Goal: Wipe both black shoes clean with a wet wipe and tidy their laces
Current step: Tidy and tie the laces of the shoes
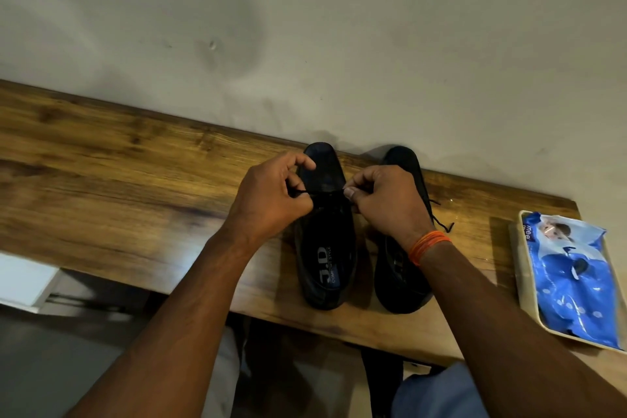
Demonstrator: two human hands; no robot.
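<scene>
left hand (271,200) and right hand (383,200) fingers pinch lace (322,193) ends on left shoe (325,234) | risk: uneven pull slips knot | right shoe (403,282) lace (441,220) loose at 3 o'clock

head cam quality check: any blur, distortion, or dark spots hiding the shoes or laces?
Head view: dim, warm light; wide-angle bends the table edge. Both black shoes lose detail, the left shoe less than the right shoe. The lace between left hand and right hand is thin, slightly soft.
</scene>
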